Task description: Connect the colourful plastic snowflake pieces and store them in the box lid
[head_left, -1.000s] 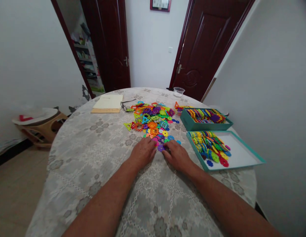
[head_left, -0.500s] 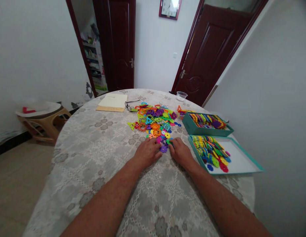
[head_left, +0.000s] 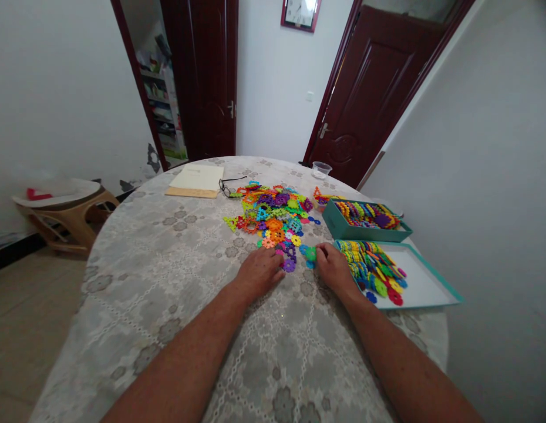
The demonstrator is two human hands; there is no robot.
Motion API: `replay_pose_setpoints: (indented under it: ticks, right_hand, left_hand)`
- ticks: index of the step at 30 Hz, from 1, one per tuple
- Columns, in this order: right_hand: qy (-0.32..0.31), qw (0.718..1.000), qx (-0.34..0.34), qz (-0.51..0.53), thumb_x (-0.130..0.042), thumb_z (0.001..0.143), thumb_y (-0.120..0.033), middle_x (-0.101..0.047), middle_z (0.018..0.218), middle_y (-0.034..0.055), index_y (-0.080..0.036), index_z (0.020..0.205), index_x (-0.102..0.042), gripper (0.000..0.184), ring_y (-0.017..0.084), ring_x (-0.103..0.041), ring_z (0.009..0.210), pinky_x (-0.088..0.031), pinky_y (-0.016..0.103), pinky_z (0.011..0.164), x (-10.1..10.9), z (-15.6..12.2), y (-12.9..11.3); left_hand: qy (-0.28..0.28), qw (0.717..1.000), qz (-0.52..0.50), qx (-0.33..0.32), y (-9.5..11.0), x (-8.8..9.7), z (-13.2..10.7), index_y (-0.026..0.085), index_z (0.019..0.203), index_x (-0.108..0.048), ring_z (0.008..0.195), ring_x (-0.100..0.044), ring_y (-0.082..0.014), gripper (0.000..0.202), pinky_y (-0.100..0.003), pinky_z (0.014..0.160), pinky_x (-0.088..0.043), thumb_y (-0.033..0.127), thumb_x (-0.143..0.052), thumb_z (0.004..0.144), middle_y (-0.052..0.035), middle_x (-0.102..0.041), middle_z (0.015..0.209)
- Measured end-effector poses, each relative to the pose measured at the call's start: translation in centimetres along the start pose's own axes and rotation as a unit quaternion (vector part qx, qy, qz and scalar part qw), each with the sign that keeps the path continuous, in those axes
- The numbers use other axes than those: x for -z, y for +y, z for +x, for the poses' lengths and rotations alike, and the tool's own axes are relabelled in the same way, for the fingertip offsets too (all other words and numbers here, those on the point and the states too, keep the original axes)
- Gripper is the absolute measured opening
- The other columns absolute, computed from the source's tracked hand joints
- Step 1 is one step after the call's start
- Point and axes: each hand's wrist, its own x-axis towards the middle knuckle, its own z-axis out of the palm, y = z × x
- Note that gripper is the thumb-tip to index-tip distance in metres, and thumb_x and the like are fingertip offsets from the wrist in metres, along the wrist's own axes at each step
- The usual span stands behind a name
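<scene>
My left hand lies on the table with its fingers curled against a cluster of purple and pink flower-shaped plastic pieces. Its thumb is at their near left side. In my right hand, the thumb and fingers pinch a green flower-shaped piece, with blue pieces beside it. A strip of tablecloth shows between the two clusters. Just beyond my hands spreads a heap of interlocking pieces in many colours, with an orange one at its near end.
To the right stand a teal box packed with pieces and its lid, holding rows more. Glasses and a notebook lie at the back left. A clear plastic cup stands near the table's far edge.
My right hand has moved right, taking the green and blue pieces away from the purple cluster. My left hand stays by the purple and pink pieces. The view has shifted slightly.
</scene>
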Motion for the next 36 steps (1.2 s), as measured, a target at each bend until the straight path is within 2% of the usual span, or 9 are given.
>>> replay_pose_setpoints:
  ticks: [3, 6, 11, 14, 18, 21, 24, 27, 36]
  right_hand:
    - [-0.026, 1.0, 0.011, 0.007, -0.043, 0.1, -0.03, -0.076, 0.106, 0.0082, -0.02, 0.105, -0.072, 0.032, 0.023, -0.069, 0.102, -0.048, 0.033, 0.091, 0.8, -0.1, 0.1]
    - [-0.092, 0.995, 0.028, -0.023, -0.047, 0.1, -0.031, -0.076, 0.105, 0.0085, -0.02, 0.103, -0.074, 0.029, 0.023, -0.069, 0.101, -0.047, 0.031, 0.089, 1.1, -0.2, 0.4]
    - [-0.165, 0.983, 0.044, -0.071, -0.067, 0.091, -0.034, -0.073, 0.099, 0.0089, -0.018, 0.106, -0.074, 0.023, 0.023, -0.067, 0.092, -0.045, 0.03, 0.08, 1.0, -0.4, 0.8]
    - [-0.172, 0.982, 0.059, -0.06, -0.068, 0.09, -0.033, -0.071, 0.098, 0.008, -0.019, 0.097, -0.07, 0.016, 0.022, -0.065, 0.091, -0.044, 0.029, 0.078, 1.1, -0.6, 0.8]
    - [-0.177, 0.984, 0.036, -0.009, -0.068, 0.088, -0.033, -0.068, 0.087, 0.0035, -0.022, 0.088, -0.061, 0.013, 0.02, -0.062, 0.081, -0.04, 0.028, 0.068, 1.1, -0.9, 0.5]
    - [-0.181, 0.983, 0.017, 0.034, -0.066, 0.087, -0.03, -0.068, 0.085, 0.0014, -0.023, 0.098, -0.062, 0.013, 0.019, -0.062, 0.078, -0.04, 0.028, 0.067, 1.0, -1.1, 0.2]
    - [-0.171, 0.985, 0.016, 0.0, -0.068, 0.087, -0.03, -0.071, 0.09, 0.0044, -0.022, 0.103, -0.066, 0.018, 0.02, -0.063, 0.082, -0.04, 0.029, 0.069, 1.0, -1.1, 0.2]
    - [-0.183, 0.982, 0.016, -0.04, -0.07, 0.086, -0.032, -0.07, 0.085, 0.0057, -0.02, 0.086, -0.065, 0.012, 0.02, -0.061, 0.077, -0.036, 0.029, 0.065, 1.3, -0.8, 0.5]
    - [-0.204, 0.979, 0.01, -0.01, -0.071, 0.081, -0.028, -0.063, 0.071, 0.0008, -0.022, 0.075, -0.058, 0.015, 0.016, -0.054, 0.065, -0.03, 0.026, 0.056, 1.4, -0.7, 0.3]
  left_hand:
    - [0.035, 0.999, 0.004, 0.007, -0.1, 0.2, 0.0, 0.019, 0.111, -0.071, 0.107, -0.06, -0.0277, 0.021, -0.04, 0.095, -0.049, 0.034, -0.062, 0.099, -0.0127, -0.066, 0.114]
    - [0.061, 0.997, 0.013, 0.041, -0.2, 0.5, -0.1, 0.019, 0.12, -0.07, 0.109, -0.059, -0.0285, 0.028, -0.041, 0.098, -0.049, 0.036, -0.063, 0.099, -0.0134, -0.065, 0.118]
    - [0.024, 0.996, 0.024, 0.084, -0.5, 0.5, -0.2, 0.018, 0.112, -0.071, 0.112, -0.06, -0.0292, 0.024, -0.041, 0.101, -0.048, 0.035, -0.066, 0.096, -0.0136, -0.065, 0.116]
    - [0.011, 0.996, 0.014, 0.091, -0.8, 0.5, -0.2, 0.019, 0.111, -0.071, 0.112, -0.061, -0.0278, 0.019, -0.039, 0.101, -0.048, 0.03, -0.063, 0.098, -0.0132, -0.066, 0.116]
    - [-0.002, 0.995, 0.002, 0.104, -1.0, 0.4, 0.0, 0.019, 0.11, -0.072, 0.112, -0.062, -0.0276, 0.017, -0.037, 0.098, -0.048, 0.029, -0.064, 0.097, -0.0128, -0.068, 0.115]
    - [-0.008, 0.993, -0.004, 0.117, -1.0, 0.4, 0.1, 0.018, 0.112, -0.07, 0.111, -0.063, -0.0281, 0.019, -0.036, 0.096, -0.048, 0.03, -0.065, 0.097, -0.0132, -0.07, 0.114]
    - [-0.012, 0.992, -0.012, 0.124, -1.1, 0.4, 0.0, 0.018, 0.115, -0.069, 0.111, -0.064, -0.0276, 0.022, -0.035, 0.096, -0.048, 0.03, -0.066, 0.097, -0.0135, -0.07, 0.116]
    - [-0.024, 0.991, -0.015, 0.132, -1.2, 0.5, -0.1, 0.018, 0.116, -0.068, 0.112, -0.064, -0.0274, 0.023, -0.035, 0.096, -0.047, 0.027, -0.066, 0.096, -0.0137, -0.07, 0.118]
    - [-0.045, 0.984, -0.017, 0.17, -0.9, 1.4, -0.2, 0.018, 0.107, -0.071, 0.107, -0.065, -0.0278, 0.017, -0.034, 0.088, -0.048, 0.027, -0.064, 0.093, -0.0137, -0.07, 0.113]
